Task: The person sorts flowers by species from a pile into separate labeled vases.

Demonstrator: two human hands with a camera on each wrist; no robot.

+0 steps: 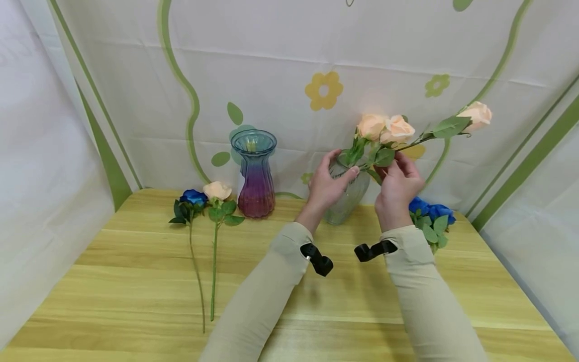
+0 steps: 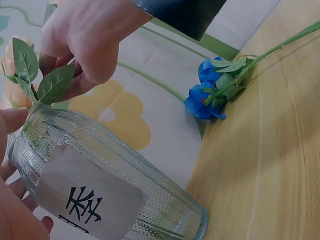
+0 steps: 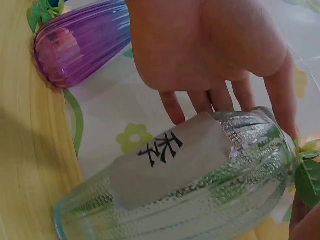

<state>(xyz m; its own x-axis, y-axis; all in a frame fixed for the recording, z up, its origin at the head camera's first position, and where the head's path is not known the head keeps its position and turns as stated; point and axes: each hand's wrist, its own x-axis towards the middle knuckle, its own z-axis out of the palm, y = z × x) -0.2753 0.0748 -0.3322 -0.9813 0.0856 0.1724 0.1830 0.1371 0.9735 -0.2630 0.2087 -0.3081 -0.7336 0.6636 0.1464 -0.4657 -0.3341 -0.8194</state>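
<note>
My left hand (image 1: pixel 329 185) grips the neck of a clear textured glass vase (image 1: pixel 347 203), its thumb along the rim. A paper label (image 2: pixel 92 192) with black characters is on the vase's side. Two peach roses (image 1: pixel 373 126) with green leaves rise from the mouth. Just right of the rim, my right hand (image 1: pixel 400 188) pinches the stem of another peach rose (image 1: pixel 478 115), whose bloom leans out to the upper right. Its fingertips are partly hidden behind leaves (image 2: pixel 56 82) in the left wrist view.
A blue-to-purple glass vase (image 1: pixel 256 188) stands left of the clear one. Farther left, a blue rose (image 1: pixel 193 197) and a peach rose (image 1: pixel 217 191) lie on the wooden table (image 1: pixel 135 281). Blue roses (image 2: pixel 205 100) lie at the right. A printed cloth (image 1: pixel 280 90) hangs behind.
</note>
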